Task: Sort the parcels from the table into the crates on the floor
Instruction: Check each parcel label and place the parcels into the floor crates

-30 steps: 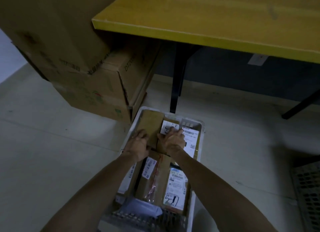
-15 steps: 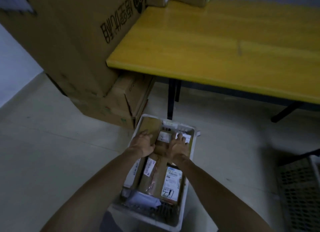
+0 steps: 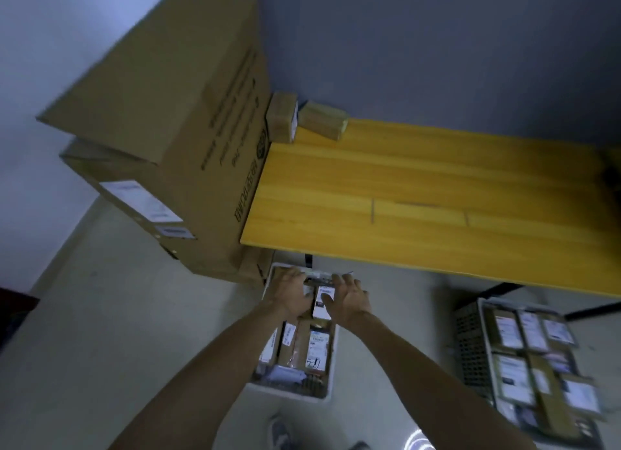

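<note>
White crate (image 3: 332, 365): set on the floor (image 3: 134, 315) beside the table edge, packed with labelled parcels (image 3: 317, 347).
Left hand (image 3: 291, 297): fingers spread over the far parcels, likely to settle them; contact cannot be told.
Right hand (image 3: 349, 298): fingers spread, nothing pinched, beside a white-labelled parcel (image 3: 323, 303).
Yellow table (image 3: 437, 197): two parcels (image 3: 282, 118) left at the far corner, yet to be sorted.

Table top (image 3: 437, 197): yellow wood, smooth, faint sheen. Big boxes (image 3: 161, 96): brown cardboard, matt. Two table parcels (image 3: 322, 122): brown cardboard, matt. Near crate (image 3: 331, 375): white plastic, smooth. Right crate (image 3: 470, 348): grey perforated plastic. Parcel labels (image 3: 316, 345): white paper. Floor (image 3: 117, 315): pale, smooth.
</note>
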